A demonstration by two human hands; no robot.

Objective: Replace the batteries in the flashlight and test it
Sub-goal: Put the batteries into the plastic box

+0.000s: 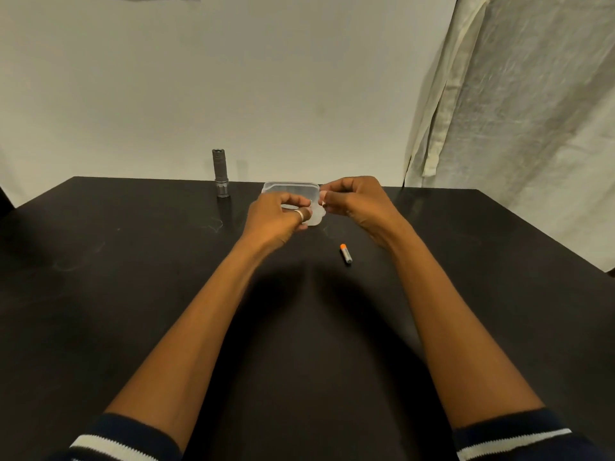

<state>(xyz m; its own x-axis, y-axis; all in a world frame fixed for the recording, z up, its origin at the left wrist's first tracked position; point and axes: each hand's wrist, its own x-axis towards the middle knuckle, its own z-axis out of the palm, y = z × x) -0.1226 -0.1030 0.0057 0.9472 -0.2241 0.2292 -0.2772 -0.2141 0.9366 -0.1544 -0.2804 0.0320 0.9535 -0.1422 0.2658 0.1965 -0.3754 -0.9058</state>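
A grey flashlight [220,173] stands upright near the far edge of the black table [133,277], left of my hands. A small clear plastic case [293,189] sits at the far middle of the table. My left hand [276,219], with a ring on one finger, grips its near left side. My right hand [356,202] pinches its right edge with fingertips. What is inside the case is hidden by my fingers. One battery with an orange tip [345,253] lies loose on the table, just near of my right hand.
A pale wall rises right behind the table's far edge. A light curtain [515,111] hangs at the right, reaching down past the table's right corner.
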